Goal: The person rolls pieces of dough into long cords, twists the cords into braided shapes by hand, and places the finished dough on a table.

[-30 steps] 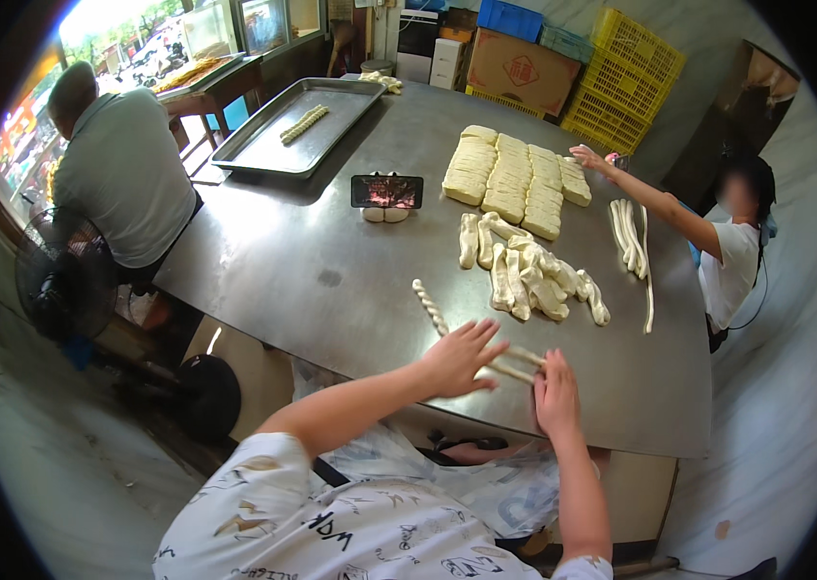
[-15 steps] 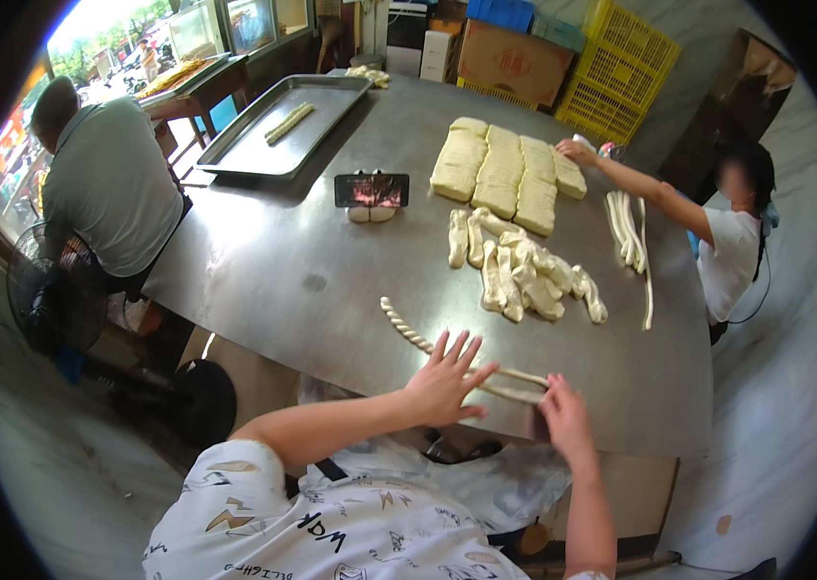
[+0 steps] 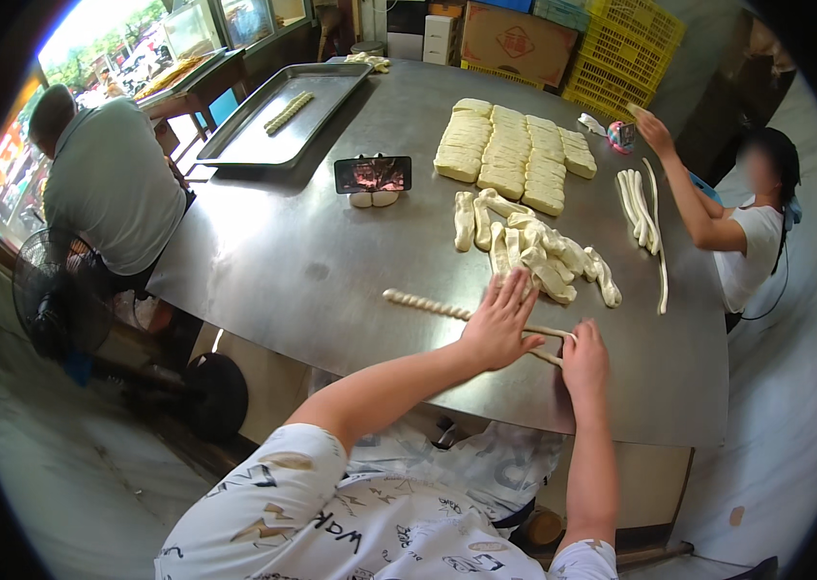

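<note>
A rope of dough point(image 3: 418, 304) lies on the steel table, twisted at its left end and parting into two strands toward the right. Flat across its middle rests my left hand point(image 3: 499, 327), fingers stretched out and palm down. My right hand point(image 3: 584, 356) has its fingers closed round the right end of the strands. Just beyond my hands is a loose pile of pale dough strips point(image 3: 549, 263). Farther back sits a scored slab of dough point(image 3: 505, 155), cut into several blocks.
A phone point(image 3: 373, 175) stands propped up on the metal table point(image 3: 263, 280). At the back left, a tray point(image 3: 234, 145) holds one twisted dough piece point(image 3: 289, 113). Long dough strands point(image 3: 637, 208) lie near a co-worker point(image 3: 752, 232) on the right. Another person point(image 3: 114, 184) sits at left beside a fan point(image 3: 56, 290).
My left hand has slid right and away along the rope, and the twisted end lies straighter. My right hand has moved slightly away from me. The co-worker's hand has lifted off the dough slab.
</note>
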`<state>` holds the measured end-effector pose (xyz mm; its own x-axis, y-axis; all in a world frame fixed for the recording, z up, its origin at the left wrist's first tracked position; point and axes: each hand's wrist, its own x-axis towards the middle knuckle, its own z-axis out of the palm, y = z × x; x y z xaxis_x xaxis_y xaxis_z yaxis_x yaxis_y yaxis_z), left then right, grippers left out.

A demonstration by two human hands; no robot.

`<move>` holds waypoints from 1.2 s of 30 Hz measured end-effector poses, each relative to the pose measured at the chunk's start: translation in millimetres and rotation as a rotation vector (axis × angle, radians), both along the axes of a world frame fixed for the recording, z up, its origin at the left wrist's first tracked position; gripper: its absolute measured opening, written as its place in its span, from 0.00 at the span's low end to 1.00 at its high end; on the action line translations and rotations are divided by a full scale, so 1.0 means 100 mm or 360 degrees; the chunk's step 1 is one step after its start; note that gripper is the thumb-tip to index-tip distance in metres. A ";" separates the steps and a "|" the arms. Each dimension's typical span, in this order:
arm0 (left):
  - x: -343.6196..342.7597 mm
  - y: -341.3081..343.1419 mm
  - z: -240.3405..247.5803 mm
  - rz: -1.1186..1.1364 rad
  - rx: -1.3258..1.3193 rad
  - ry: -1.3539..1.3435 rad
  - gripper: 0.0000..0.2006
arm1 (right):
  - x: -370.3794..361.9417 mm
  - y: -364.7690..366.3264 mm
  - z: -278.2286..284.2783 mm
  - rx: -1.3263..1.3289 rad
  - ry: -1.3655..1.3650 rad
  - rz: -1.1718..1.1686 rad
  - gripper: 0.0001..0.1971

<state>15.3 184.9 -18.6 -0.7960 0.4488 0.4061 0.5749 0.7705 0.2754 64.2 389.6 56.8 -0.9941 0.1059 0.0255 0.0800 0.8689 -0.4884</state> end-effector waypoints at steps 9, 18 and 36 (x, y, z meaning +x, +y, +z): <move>0.53 -0.11 0.24 -0.0008 -0.0129 -0.0283 0.49 | 0.20 0.19 -0.04 -0.0185 -0.0235 0.0066 0.11; 0.85 -0.27 0.17 -0.0368 -0.0304 -0.0267 0.49 | 0.58 0.55 -0.27 -0.0292 -0.0242 0.0313 0.19; 0.42 -0.06 0.06 -0.0698 -0.0253 -0.0232 0.50 | 0.53 0.42 -0.65 0.0185 0.0579 0.0578 0.10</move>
<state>57.4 178.6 -13.0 -0.5614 0.8020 0.2041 0.8190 0.5031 0.2758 116.7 431.9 -8.2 -0.8908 -0.2682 0.3669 -0.3933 0.8593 -0.3270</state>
